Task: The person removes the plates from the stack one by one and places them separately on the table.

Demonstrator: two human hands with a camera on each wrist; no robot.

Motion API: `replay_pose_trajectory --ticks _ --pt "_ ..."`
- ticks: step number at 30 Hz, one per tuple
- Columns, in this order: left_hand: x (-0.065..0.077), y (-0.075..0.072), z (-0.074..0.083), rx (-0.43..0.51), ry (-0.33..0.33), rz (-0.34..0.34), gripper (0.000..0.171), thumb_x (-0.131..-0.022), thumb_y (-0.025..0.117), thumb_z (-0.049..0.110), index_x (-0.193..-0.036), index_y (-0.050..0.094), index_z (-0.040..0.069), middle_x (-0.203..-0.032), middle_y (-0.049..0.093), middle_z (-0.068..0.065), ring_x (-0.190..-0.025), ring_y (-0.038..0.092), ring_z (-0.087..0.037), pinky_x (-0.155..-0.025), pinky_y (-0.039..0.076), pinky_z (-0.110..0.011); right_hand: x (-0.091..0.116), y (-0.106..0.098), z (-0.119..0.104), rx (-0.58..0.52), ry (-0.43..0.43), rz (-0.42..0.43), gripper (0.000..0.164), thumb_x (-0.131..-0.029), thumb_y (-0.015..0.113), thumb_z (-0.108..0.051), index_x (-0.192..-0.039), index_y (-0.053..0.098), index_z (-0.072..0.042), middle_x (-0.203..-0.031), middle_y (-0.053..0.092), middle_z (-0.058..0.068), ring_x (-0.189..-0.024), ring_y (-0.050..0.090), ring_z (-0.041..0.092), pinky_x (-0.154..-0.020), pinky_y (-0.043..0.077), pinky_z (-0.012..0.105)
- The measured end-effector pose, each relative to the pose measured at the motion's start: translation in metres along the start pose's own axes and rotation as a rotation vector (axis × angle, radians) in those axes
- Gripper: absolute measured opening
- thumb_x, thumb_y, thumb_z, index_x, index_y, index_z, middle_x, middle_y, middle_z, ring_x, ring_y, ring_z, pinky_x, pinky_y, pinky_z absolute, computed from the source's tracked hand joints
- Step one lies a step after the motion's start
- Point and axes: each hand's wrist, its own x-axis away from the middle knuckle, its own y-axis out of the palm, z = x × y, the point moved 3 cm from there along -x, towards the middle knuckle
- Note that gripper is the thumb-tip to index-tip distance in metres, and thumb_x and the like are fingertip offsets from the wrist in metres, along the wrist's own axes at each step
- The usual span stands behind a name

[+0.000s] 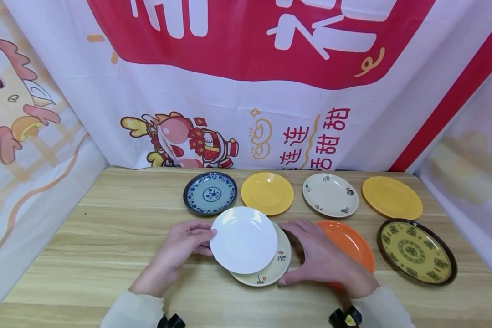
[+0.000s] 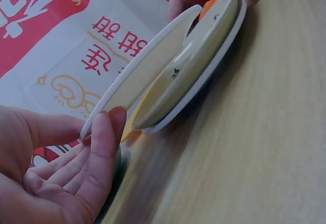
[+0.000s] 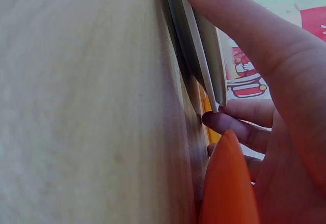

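Note:
My left hand (image 1: 186,243) pinches a plain white plate (image 1: 243,240) by its left rim, thumb on top and fingers beneath. In the left wrist view this white plate (image 2: 147,66) tilts up over a cream plate (image 2: 196,61) with small dark marks. Below the cream plate shows another pale rim (image 2: 214,66). My right hand (image 1: 317,253) spans the right edge of the cream plate (image 1: 272,272), thumb at its lower right and fingers at its upper right. In the right wrist view the fingertips (image 3: 214,121) sit right at the rim.
An orange plate (image 1: 352,243) lies partly under my right forearm. Along the back stand a blue patterned plate (image 1: 211,193), a yellow plate (image 1: 267,193), a white plate with dark marks (image 1: 330,195) and a yellow plate (image 1: 392,197). A brown-rimmed patterned plate (image 1: 417,251) lies far right.

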Motion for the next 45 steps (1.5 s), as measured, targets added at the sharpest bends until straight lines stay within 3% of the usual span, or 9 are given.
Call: replay_pose_trajectory --ticks 9,18,35,45 --pt "0.005 -0.01 0.003 -0.001 0.004 0.016 0.039 -0.101 0.073 0.013 -0.135 0.067 -0.006 -0.109 0.082 -0.013 -0.084 0.076 -0.018 -0.076 0.067 -0.029 0.0 0.001 0.0 -0.006 -0.001 0.001 0.112 -0.055 0.095 -0.077 -0.152 0.054 -0.039 -0.146 0.058 -0.016 -0.14 0.051 0.016 -0.121 0.045 0.054" --pt "0.01 -0.024 -0.006 0.019 0.019 0.002 0.042 -0.102 0.071 0.008 -0.136 0.06 -0.013 -0.104 0.08 -0.011 -0.084 0.075 -0.017 -0.077 0.068 -0.03 0.001 0.0 -0.001 0.008 -0.008 0.009 0.113 -0.055 0.096 -0.075 -0.153 0.055 -0.035 -0.146 0.059 -0.014 -0.14 0.051 0.017 -0.121 0.045 0.054" --pt "0.025 -0.072 -0.022 -0.035 -0.039 0.018 0.053 -0.105 0.07 0.018 -0.146 0.055 -0.011 -0.118 0.075 -0.007 -0.091 0.075 -0.015 -0.084 0.067 -0.029 0.001 0.001 -0.001 0.016 -0.015 0.012 0.111 -0.056 0.096 -0.074 -0.152 0.055 -0.036 -0.145 0.058 -0.014 -0.139 0.051 0.016 -0.12 0.047 0.053" --pt "0.025 -0.098 -0.031 -0.021 -0.04 0.01 0.056 -0.105 0.07 0.017 -0.147 0.051 -0.015 -0.107 0.077 0.001 -0.088 0.075 -0.012 -0.083 0.067 -0.03 0.0 0.001 0.0 0.013 -0.004 0.007 0.112 -0.056 0.095 -0.076 -0.153 0.055 -0.036 -0.145 0.059 -0.013 -0.138 0.051 0.016 -0.119 0.046 0.053"
